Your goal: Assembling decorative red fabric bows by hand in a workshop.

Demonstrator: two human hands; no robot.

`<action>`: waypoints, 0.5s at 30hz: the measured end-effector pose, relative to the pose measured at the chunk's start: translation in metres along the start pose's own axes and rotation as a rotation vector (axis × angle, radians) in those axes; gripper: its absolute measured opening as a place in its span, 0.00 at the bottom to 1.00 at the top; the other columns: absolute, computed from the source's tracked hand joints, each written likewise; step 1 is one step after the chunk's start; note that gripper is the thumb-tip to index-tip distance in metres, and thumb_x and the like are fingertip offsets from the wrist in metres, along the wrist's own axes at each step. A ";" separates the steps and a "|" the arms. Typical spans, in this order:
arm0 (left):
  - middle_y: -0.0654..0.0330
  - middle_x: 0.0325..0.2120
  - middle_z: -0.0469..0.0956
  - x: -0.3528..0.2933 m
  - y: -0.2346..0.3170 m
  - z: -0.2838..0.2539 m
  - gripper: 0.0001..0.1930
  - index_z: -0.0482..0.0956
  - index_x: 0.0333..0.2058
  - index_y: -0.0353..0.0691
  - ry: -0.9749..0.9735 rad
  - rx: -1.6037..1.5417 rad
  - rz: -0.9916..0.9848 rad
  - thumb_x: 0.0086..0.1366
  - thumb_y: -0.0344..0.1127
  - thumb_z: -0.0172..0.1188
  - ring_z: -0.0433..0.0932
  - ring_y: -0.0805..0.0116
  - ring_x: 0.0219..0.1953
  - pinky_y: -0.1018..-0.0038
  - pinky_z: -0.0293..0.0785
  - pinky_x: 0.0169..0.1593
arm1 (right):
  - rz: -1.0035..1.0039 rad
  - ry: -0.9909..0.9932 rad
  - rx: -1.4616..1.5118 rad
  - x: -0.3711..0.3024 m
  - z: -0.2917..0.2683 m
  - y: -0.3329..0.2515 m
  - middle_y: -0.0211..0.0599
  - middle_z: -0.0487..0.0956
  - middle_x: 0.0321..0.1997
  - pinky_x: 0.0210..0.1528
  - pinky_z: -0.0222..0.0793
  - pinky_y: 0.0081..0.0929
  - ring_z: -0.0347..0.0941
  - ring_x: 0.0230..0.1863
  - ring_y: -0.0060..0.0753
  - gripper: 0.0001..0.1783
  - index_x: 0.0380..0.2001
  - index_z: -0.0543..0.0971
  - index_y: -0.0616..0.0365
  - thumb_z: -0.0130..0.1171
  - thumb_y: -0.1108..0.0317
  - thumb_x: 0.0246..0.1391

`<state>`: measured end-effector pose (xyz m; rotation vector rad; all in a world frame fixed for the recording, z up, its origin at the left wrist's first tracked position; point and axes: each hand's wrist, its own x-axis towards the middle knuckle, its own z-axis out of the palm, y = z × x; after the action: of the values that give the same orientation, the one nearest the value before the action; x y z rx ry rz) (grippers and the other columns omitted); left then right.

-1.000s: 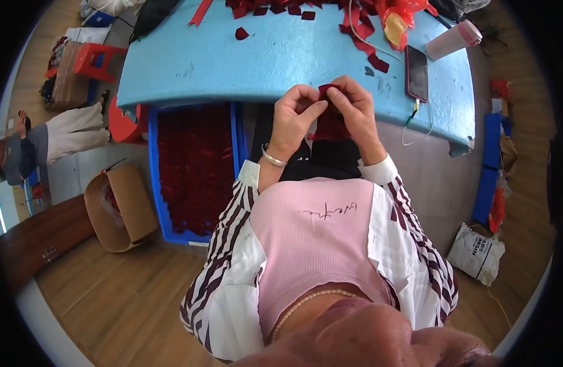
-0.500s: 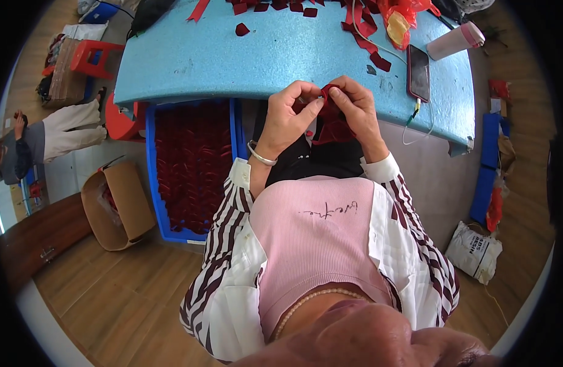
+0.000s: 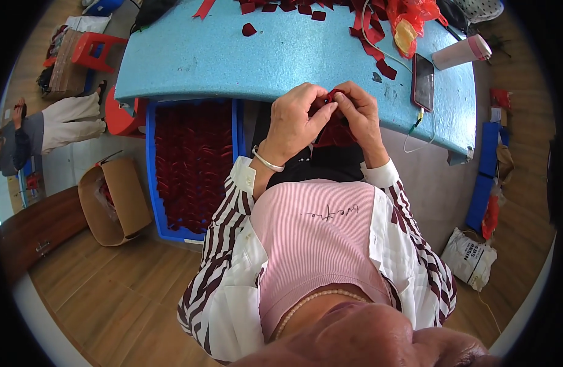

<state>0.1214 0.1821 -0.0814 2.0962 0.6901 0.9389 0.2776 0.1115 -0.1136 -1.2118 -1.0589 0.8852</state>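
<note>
Just off the table's near edge, my two hands meet over a piece of dark red velvety fabric (image 3: 336, 134). My left hand (image 3: 298, 116) pinches its upper edge between thumb and fingertips. Close against it, my right hand (image 3: 358, 113) grips the same edge, thumb on top. The rest of the fabric hangs below the fingers over my dark-clothed lap. Exactly how the cloth is folded at the fingertips is hidden. Several dark red fabric pieces (image 3: 318, 15) lie along the far side of the blue table (image 3: 220, 61), with one single piece (image 3: 249, 29) nearer me.
A blue crate (image 3: 151, 165) full of dark red pieces stands below the table at left, beside a cardboard box (image 3: 125, 202). On the table's right are a cabled phone (image 3: 422, 82), a pink tumbler (image 3: 459, 53) and a red plastic bag (image 3: 419, 15). Another person (image 3: 61, 125) stands far left.
My left hand has rolled slightly inward and shifted a little right, its fingers now more curled at the fabric's edge. Both hands keep hold. The whole view has shifted slightly.
</note>
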 end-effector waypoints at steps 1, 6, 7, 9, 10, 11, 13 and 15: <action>0.55 0.27 0.79 0.001 0.002 -0.001 0.11 0.77 0.35 0.33 -0.019 -0.138 -0.053 0.58 0.33 0.65 0.79 0.65 0.28 0.73 0.74 0.32 | -0.001 -0.002 0.000 0.001 -0.001 -0.001 0.24 0.75 0.29 0.31 0.62 0.13 0.65 0.30 0.12 0.05 0.33 0.76 0.64 0.52 0.74 0.61; 0.55 0.27 0.80 0.000 -0.005 -0.005 0.11 0.77 0.36 0.32 -0.089 -0.392 -0.217 0.59 0.33 0.64 0.79 0.68 0.27 0.74 0.75 0.32 | 0.056 -0.017 0.019 0.001 -0.004 0.003 0.24 0.74 0.30 0.33 0.62 0.13 0.66 0.31 0.13 0.06 0.33 0.76 0.64 0.53 0.73 0.62; 0.56 0.27 0.80 0.001 -0.005 -0.004 0.11 0.77 0.37 0.31 -0.072 -0.356 -0.192 0.60 0.32 0.64 0.79 0.70 0.27 0.75 0.75 0.32 | 0.056 -0.016 0.019 0.001 -0.004 0.002 0.24 0.74 0.30 0.33 0.62 0.13 0.66 0.31 0.13 0.06 0.33 0.76 0.64 0.53 0.73 0.62; 0.56 0.27 0.80 0.001 -0.004 -0.003 0.10 0.77 0.37 0.31 -0.054 -0.316 -0.168 0.60 0.32 0.63 0.79 0.72 0.27 0.76 0.75 0.32 | 0.039 -0.007 0.008 0.001 -0.003 0.002 0.24 0.74 0.30 0.34 0.62 0.13 0.65 0.31 0.13 0.06 0.33 0.76 0.64 0.53 0.73 0.61; 0.56 0.28 0.81 0.001 -0.002 -0.004 0.10 0.77 0.37 0.31 -0.072 -0.324 -0.190 0.60 0.31 0.62 0.80 0.71 0.28 0.75 0.75 0.32 | 0.039 -0.008 0.010 0.001 -0.002 0.002 0.24 0.74 0.30 0.34 0.62 0.13 0.65 0.31 0.13 0.06 0.33 0.76 0.64 0.53 0.73 0.61; 0.56 0.28 0.81 0.001 -0.001 -0.004 0.09 0.77 0.37 0.31 -0.091 -0.334 -0.212 0.60 0.30 0.62 0.80 0.71 0.28 0.75 0.75 0.32 | 0.010 -0.005 0.005 0.001 -0.001 0.001 0.24 0.74 0.29 0.33 0.62 0.13 0.65 0.31 0.13 0.06 0.33 0.76 0.64 0.53 0.73 0.61; 0.55 0.28 0.81 0.001 -0.001 -0.002 0.09 0.77 0.37 0.31 -0.089 -0.326 -0.206 0.59 0.29 0.62 0.80 0.69 0.28 0.74 0.76 0.32 | -0.019 -0.001 -0.001 -0.001 -0.001 -0.001 0.24 0.74 0.29 0.33 0.61 0.13 0.65 0.30 0.13 0.05 0.33 0.76 0.64 0.53 0.74 0.61; 0.54 0.28 0.81 0.000 -0.001 -0.002 0.09 0.77 0.37 0.32 -0.083 -0.314 -0.203 0.58 0.28 0.62 0.81 0.66 0.28 0.73 0.76 0.32 | 0.017 -0.009 -0.053 -0.002 0.000 -0.005 0.23 0.74 0.28 0.32 0.61 0.13 0.64 0.30 0.13 0.05 0.33 0.76 0.65 0.53 0.74 0.61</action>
<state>0.1198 0.1835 -0.0819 1.7434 0.6524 0.7872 0.2769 0.1085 -0.1091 -1.2633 -1.0866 0.8816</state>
